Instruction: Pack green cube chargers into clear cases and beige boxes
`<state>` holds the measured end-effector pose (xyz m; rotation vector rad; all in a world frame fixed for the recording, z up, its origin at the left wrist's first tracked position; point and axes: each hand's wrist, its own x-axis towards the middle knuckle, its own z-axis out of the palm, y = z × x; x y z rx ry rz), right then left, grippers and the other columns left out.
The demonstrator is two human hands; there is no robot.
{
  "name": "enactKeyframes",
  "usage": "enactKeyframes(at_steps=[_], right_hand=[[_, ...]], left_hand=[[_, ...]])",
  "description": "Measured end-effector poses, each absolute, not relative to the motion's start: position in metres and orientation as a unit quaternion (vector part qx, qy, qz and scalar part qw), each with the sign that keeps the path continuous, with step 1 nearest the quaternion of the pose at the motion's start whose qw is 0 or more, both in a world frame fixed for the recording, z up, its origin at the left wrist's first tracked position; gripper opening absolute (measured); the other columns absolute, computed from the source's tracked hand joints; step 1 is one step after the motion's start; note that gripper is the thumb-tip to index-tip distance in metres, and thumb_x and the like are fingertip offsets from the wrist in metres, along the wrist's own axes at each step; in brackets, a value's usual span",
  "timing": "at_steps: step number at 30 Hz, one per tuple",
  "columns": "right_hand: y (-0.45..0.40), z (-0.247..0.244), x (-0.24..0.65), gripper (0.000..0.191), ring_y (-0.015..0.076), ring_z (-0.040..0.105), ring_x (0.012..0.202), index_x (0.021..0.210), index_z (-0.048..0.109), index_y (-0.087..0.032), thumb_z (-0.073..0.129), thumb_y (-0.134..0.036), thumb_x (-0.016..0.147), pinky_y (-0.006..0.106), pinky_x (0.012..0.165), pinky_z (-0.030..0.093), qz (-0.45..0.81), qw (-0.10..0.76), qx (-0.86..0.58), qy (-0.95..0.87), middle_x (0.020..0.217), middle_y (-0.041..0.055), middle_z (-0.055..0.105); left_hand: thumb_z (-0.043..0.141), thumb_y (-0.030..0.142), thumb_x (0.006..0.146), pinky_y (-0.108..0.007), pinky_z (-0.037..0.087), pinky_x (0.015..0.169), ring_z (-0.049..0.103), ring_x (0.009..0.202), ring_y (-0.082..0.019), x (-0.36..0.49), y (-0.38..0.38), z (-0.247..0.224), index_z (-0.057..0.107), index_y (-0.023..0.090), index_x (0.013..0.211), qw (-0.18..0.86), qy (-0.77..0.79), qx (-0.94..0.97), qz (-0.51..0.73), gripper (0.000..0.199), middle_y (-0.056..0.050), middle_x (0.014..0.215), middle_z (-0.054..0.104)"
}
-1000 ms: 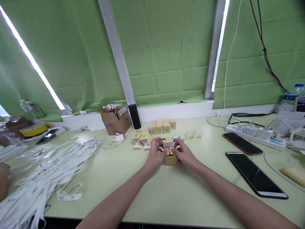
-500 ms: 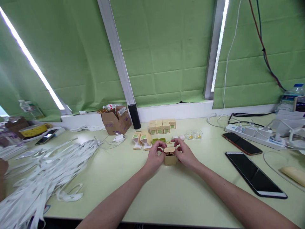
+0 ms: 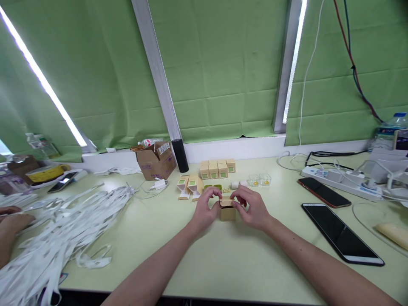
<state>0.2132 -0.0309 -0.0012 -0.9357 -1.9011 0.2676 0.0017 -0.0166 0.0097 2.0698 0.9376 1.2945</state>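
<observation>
A small tan cardboard box [image 3: 228, 211] stands on the pale green table [image 3: 223, 259], between my two hands. My left hand [image 3: 205, 208] grips its left side with the fingers curled over the top flap. My right hand [image 3: 251, 207] holds its right side, fingers bent over the lid. Just behind lie two partly folded tan boxes [image 3: 189, 187], a row of several closed tan boxes with green labels [image 3: 217, 168], small green pieces [image 3: 213, 187] and two clear little cups with yellow contents [image 3: 259, 180].
A heap of white strips [image 3: 60, 229] covers the left of the table, where another person's hand [image 3: 12, 225] rests. A brown carton [image 3: 155, 160] and black cylinder [image 3: 180, 155] stand at the back. Two phones [image 3: 342, 231] and a power strip [image 3: 344, 178] lie right.
The box's top flap, held up and open a second ago, has been folded down onto the box. Both my hands have closed in over the lid. The other person's hand moved further in at left.
</observation>
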Motion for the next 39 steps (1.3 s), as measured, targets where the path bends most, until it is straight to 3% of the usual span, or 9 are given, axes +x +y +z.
enactKeyframes(at_steps=[4, 11, 20, 39], right_hand=[[-0.026, -0.008, 0.214, 0.006, 0.0161, 0.05, 0.062, 0.094, 0.062, -0.023, 0.056, -0.023, 0.095, 0.029, 0.059, 0.04, 0.044, 0.505, -0.34, -0.792, 0.072, 0.0003, 0.055], [-0.024, -0.013, 0.215, 0.011, 0.0146, 0.053, 0.063, 0.095, 0.06, -0.022, 0.058, -0.012, 0.091, 0.027, 0.058, 0.039, -0.033, 0.512, -0.294, -0.806, 0.074, 0.0005, 0.062], [-0.026, -0.01, 0.213, 0.014, 0.0148, 0.055, 0.064, 0.092, 0.06, -0.021, 0.057, -0.008, 0.089, 0.027, 0.059, 0.039, -0.075, 0.509, -0.278, -0.811, 0.075, 0.0008, 0.066], [-0.025, -0.011, 0.215, 0.017, 0.0148, 0.051, 0.063, 0.089, 0.057, -0.022, 0.057, -0.007, 0.082, 0.027, 0.058, 0.035, -0.053, 0.5, -0.264, -0.823, 0.072, -0.0005, 0.061]], left_hand=[[0.057, 0.019, 0.089, -0.042, 0.046, 0.092, 0.059, 0.106, -0.028, -0.008, -0.017, 0.016, 0.064, 0.021, 0.1, 0.15, 0.285, 0.818, 0.477, 0.014, -0.01, 0.105, 0.066], [0.063, 0.022, 0.09, -0.04, 0.041, 0.075, 0.056, 0.079, -0.023, -0.015, -0.012, 0.014, 0.065, 0.021, 0.099, 0.011, 0.242, 0.858, 0.452, 0.009, -0.005, 0.079, 0.064], [0.059, 0.02, 0.089, -0.037, 0.038, 0.07, 0.052, 0.069, -0.02, -0.013, -0.013, 0.014, 0.062, 0.021, 0.09, -0.015, 0.234, 0.864, 0.445, 0.004, -0.002, 0.068, 0.06], [0.061, 0.012, 0.082, -0.036, 0.038, 0.071, 0.049, 0.066, -0.018, -0.012, -0.012, 0.009, 0.058, 0.022, 0.087, -0.014, 0.212, 0.866, 0.453, 0.011, 0.0, 0.067, 0.057]])
